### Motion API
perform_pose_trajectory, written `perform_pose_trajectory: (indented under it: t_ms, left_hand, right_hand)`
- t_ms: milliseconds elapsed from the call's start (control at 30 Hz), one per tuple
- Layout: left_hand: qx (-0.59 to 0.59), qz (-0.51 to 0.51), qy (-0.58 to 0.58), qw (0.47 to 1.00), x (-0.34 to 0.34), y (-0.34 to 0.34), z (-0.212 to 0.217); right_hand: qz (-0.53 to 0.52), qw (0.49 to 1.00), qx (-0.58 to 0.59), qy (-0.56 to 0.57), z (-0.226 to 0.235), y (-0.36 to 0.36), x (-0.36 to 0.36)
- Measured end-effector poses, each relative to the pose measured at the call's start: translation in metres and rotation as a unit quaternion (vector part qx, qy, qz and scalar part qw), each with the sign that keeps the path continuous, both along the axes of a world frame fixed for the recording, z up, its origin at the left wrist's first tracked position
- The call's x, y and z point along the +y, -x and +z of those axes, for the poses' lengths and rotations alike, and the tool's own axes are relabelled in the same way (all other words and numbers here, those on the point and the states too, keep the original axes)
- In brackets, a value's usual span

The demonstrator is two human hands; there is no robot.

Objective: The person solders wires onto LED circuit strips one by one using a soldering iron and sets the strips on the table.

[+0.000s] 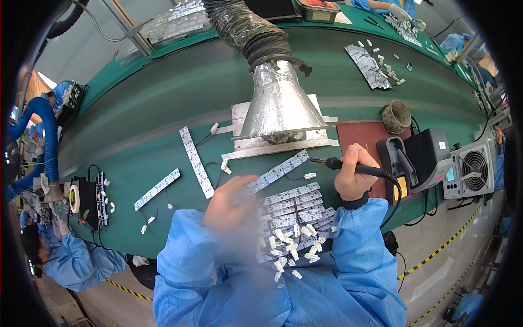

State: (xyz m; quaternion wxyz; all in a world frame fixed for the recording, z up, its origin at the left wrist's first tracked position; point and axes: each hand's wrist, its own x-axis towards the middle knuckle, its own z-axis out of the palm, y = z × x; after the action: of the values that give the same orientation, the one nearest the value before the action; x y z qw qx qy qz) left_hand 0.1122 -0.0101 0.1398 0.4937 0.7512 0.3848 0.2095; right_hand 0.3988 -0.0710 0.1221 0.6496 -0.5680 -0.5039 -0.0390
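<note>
Green belt point(163, 103) runs across in front of me, w/ the big foil fume hood point(280, 103) hanging right over my spot. Soldering station point(427, 155) sits off to my right. Stack of white LED strip boards point(294, 207) is right under my hands, loose white connectors point(291, 250) piled at the near edge. Left hand point(231, 199) is blurry, pinching one strip board point(278, 171) by its near end, fingers closed on it. Right hand point(355, 171) is wrapped tight round the soldering iron point(348, 165), tip pointing left, just beside that board's far end.
</note>
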Motion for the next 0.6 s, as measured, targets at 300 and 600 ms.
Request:
perform_pose_trajectory:
  t_ms: [300,600]
  left_hand:
    - [0.003,0.005,0.003,1.000,-0.0012,-0.0017,0.0002]
    - [0.001,0.008,0.011,1.000,-0.0019,-0.0018,0.0014]
  right_hand:
    - [-0.010,1.000,-0.003,0.008,-0.0001,-0.0003,0.0004]
    - [-0.014,1.000,-0.009,0.006,0.0022,0.0005,0.0008]
